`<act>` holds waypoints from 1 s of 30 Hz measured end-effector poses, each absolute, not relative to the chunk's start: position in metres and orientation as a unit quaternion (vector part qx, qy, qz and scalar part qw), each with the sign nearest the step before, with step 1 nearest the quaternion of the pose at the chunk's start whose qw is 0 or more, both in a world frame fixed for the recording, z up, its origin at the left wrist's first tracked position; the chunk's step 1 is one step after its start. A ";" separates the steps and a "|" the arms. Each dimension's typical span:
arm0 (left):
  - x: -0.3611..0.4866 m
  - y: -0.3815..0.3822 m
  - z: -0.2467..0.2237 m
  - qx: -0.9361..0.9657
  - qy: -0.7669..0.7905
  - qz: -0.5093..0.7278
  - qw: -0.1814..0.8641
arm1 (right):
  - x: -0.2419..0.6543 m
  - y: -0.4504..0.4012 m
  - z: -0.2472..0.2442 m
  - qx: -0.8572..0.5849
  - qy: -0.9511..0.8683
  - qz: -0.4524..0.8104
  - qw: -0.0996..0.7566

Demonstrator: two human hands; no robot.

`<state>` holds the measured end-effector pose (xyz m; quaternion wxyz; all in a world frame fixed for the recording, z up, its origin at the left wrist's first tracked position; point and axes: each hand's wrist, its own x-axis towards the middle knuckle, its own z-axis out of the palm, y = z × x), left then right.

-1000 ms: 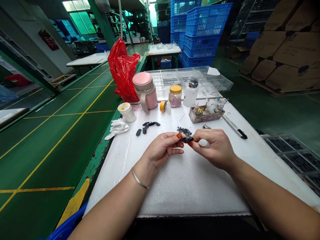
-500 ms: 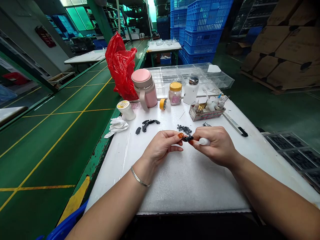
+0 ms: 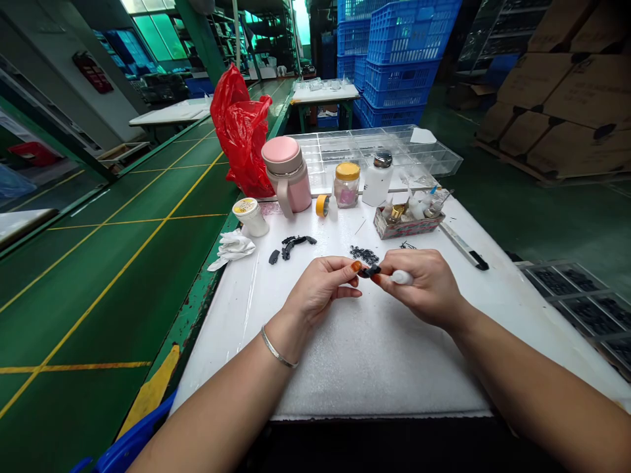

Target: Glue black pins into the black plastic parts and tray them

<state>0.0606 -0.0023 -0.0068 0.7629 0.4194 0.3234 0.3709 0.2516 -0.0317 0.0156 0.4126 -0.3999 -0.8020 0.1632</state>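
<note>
Hands: left hand (image 3: pixel 321 288) and right hand (image 3: pixel 428 286) were drawn together over the white foam table (image 3: pixel 374 355), fingertips nearly meeting.
Left hand: thumb and forefinger were pinched on the small black part (image 3: pixel 369 270).
Right hand: it was closed around a white applicator (image 3: pixel 402 278), its tip at the black part.
Blue crates: stacked blue crates (image 3: pixel 397 62) stood far beyond both hands; contents could not be made out.
Red bag: a bulging red bag (image 3: pixel 241 135) stood well beyond the left hand.
Clear trays: compartmented clear trays (image 3: pixel 374 150) lay beyond the hands; their contents could not be told.
Pink flask: a pink flask (image 3: pixel 286 176) stood lidded, beyond the left hand.
White bottle: a white bottle (image 3: pixel 377 179) stood capped, beyond the right hand.
Jar: a yellow-lidded jar (image 3: pixel 346 185) held something pinkish.
Small box: a small box (image 3: pixel 407 222) just beyond the right hand held little bottles.
White tub: a white tub (image 3: pixel 251 217) stood closed, left of the flask.
Loose parts: a heap of black rings (image 3: pixel 363 253) lay just beyond the fingertips.
</note>
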 end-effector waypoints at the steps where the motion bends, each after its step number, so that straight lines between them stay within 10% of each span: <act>1: 0.060 -0.002 -0.007 0.421 0.323 0.371 0.762 | 0.251 -0.032 0.015 -0.399 -0.801 0.164 0.415; 30: 0.065 -0.022 0.012 0.648 0.340 0.511 0.452 | 0.244 -0.015 -0.007 -0.354 -0.573 0.565 0.478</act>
